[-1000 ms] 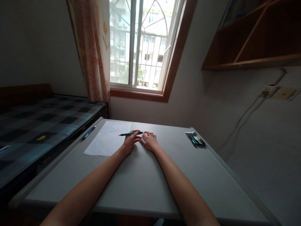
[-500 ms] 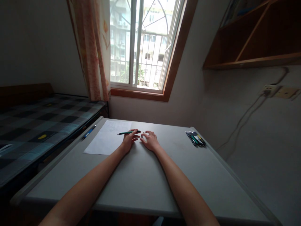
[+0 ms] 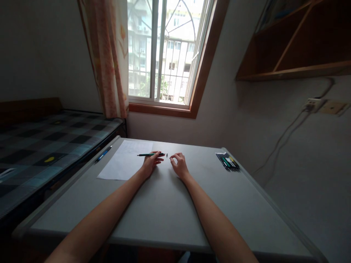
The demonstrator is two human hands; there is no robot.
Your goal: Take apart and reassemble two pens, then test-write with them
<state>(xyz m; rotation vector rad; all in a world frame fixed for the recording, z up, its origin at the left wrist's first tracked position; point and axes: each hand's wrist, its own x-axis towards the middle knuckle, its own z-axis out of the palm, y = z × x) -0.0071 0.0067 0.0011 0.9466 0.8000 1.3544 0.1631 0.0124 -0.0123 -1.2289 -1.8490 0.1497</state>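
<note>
**Green Pen Pinched Beside a Tiny Piece at the Counter's Far Side**

The left hand (image 3: 149,164) has its grip closed lightly on a dark green pen (image 3: 146,155), thumb and forefinger pinching it while the lower fingers hang loose. The right hand (image 3: 179,167) curls its thumb and forefinger close together; whether the tips meet, or hide anything small, cannot be told. Between the hands, just beyond the pen's right end, sits a small piece (image 3: 167,155) (too tiny in view to name).

That piece is the likeliest casualty: a nudge from the pen's end or a brush of the right fingers could tip it or send it rolling. The pen, pinched with slack fingers around it, could swivel or slip if bumped at either end.

Left of the hands, a sheet of white paper (image 3: 115,166) lies on the pale counter (image 3: 161,215), where a dragging forearm could crease or shift it. A blue pen (image 3: 103,154) rests by the left edge, at risk of rolling off if knocked; a row of pens (image 3: 228,162) lies at the far right.
</note>
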